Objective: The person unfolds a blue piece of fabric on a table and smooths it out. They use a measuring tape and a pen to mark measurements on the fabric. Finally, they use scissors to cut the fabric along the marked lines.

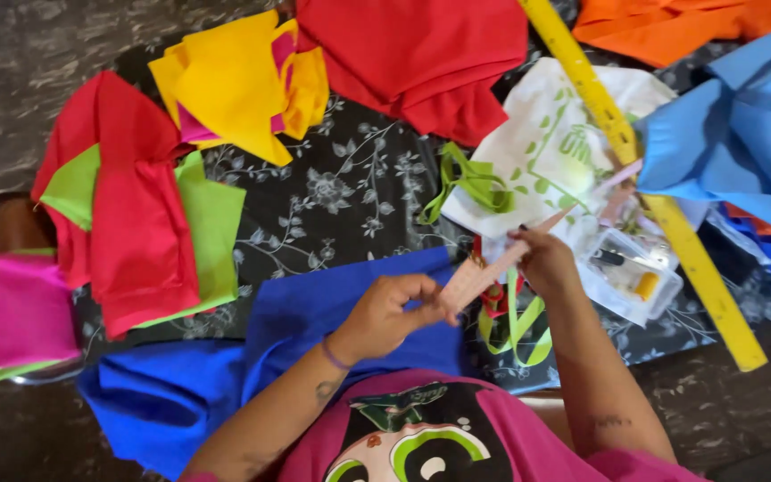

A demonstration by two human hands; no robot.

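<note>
My left hand (pixel 387 314) pinches the near end of a pink measuring tape (pixel 484 272), folded into a flat bundle. My right hand (pixel 546 259) grips the same tape farther along, where a strip runs up and right over a white tote bag (pixel 546 147) with green print and green handles. Both hands hover above a royal blue cloth (pixel 314 308) spread on the black floral tablecloth (pixel 350 192). Under my right wrist lie lime green straps (pixel 519 330) and something red.
Piles of cloth ring the table: red and green (pixel 140 228), yellow (pixel 234 80), red (pixel 421 58), orange (pixel 671 27), light blue (pixel 742 134), magenta (pixel 15 312) on a chair. A long yellow ruler (pixel 662 210) lies diagonally. A clear plastic box (pixel 626 277) sits beside it.
</note>
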